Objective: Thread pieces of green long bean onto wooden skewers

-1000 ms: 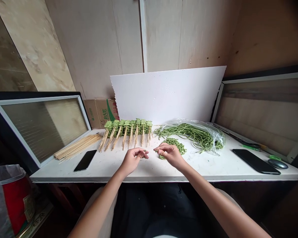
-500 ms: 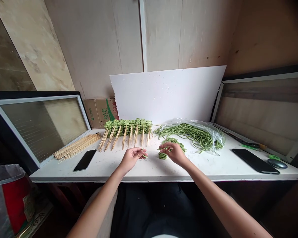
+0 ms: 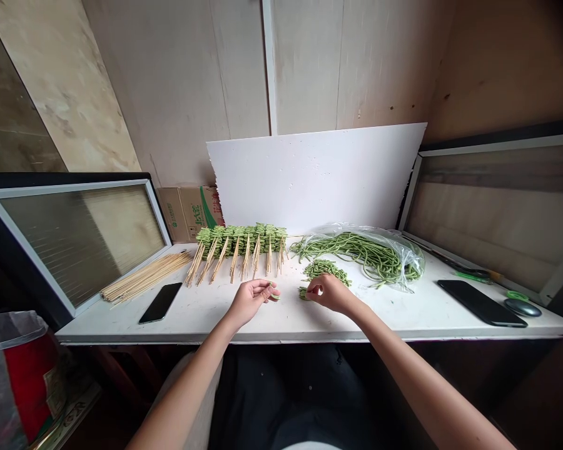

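"Pale wood walls (image 3: 169,94) stand behind a white table (image 3: 394,317). What are the hands doing?"

"They are apart, but close. The left hand (image 3: 249,302) pinches a little green bit of bean (image 3: 274,295) in its fingertips. The right hand (image 3: 331,294) is low over the table, and its fingers seem to touch small bean bits (image 3: 303,293). I can't tell if it has hold of them."

"Where are the other beans?"

"A heap of cut beans (image 3: 326,269) sits just past the right hand. Long beans (image 3: 356,250) lie in a clear plastic bag (image 3: 406,269), farther right."

"Are they hard to hold?"

"I think they are light and a bit bendy, and they may slip. Pinch one gently at its middle."

"And the sticks?"

"Beans on bamboo skewers (image 3: 241,250) lie in a row to the left."
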{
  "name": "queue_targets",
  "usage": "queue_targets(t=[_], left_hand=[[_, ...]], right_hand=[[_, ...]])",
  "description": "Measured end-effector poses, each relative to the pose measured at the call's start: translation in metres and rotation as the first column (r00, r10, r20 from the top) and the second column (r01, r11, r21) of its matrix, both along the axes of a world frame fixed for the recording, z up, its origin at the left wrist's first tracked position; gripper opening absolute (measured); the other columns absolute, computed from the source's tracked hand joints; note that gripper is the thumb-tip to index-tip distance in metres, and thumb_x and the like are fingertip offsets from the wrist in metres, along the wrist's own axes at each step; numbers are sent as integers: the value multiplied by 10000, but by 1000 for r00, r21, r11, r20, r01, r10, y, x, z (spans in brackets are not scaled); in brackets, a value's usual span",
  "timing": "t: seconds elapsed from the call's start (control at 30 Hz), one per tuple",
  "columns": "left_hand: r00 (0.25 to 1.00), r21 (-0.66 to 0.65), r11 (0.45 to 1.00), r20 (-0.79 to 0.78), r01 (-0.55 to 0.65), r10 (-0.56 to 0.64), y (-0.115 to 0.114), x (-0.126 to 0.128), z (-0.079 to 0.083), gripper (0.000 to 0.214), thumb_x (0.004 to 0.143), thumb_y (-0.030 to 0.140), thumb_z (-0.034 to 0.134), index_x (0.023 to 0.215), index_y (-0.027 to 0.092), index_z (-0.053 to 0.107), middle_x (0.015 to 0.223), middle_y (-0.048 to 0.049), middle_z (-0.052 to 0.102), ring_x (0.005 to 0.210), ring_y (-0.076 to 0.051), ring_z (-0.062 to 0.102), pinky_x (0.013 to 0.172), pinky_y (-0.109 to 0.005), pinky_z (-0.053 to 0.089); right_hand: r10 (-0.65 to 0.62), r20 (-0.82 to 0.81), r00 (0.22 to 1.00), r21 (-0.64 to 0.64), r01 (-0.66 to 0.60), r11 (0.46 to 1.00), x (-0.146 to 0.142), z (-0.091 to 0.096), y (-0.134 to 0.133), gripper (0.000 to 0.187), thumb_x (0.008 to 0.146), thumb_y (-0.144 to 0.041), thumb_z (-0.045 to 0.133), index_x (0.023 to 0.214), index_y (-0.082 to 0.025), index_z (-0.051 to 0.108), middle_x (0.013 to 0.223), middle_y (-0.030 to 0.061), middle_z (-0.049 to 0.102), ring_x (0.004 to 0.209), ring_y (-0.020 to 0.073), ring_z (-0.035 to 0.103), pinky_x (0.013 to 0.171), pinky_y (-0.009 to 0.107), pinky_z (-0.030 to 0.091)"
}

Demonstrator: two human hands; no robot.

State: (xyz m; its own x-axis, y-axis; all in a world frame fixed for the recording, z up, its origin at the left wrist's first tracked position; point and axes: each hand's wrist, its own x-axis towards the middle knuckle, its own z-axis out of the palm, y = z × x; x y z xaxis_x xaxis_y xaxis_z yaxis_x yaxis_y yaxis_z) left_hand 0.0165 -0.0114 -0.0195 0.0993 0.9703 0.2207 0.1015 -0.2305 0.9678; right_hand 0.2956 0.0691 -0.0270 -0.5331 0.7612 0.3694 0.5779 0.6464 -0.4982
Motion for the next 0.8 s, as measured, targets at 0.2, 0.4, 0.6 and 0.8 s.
queue_targets(t=[0.2,0.4,0.6,0.8], left_hand=[[1000,2,1000,1,-6,6,0,1,-1,562,820,599,822,1078,108,734,1088,-200,798,891,-276,799,779,-344,582],[998,61,997,-36,-45,47,3,-2,-5,562,781,605,849,1044,117,759,866,-137,802,860,-275,787,783,-361,583],[998,54,997,34,-49,48,1,3,-2,508,790,536,870,1043,115,736,920,-132,797,930,-295,793,813,-373,598],[999,40,999,53,5,-7,-7,12,4,459,795,490,881,1039,125,747,987,-133,797,928,-277,790,802,-347,604]], right_hand=[[-48,37,998,50,46,998,-7,-4,-8,100,767,-301,852,705,-257,786,691,51,748,668,236,666,579,315,446],[-32,37,999,77,29,997,-11,0,-13,109,817,-331,832,751,-253,798,739,74,755,883,306,671,653,341,481],[129,-195,972,-5,-133,991,-26,23,-35,384,880,-547,783,1090,-226,798,974,89,780,895,247,694,749,343,513],[183,-269,946,85,-167,982,-42,25,-52,313,914,-505,769,1084,-244,791,969,88,779,912,246,683,771,354,505]])
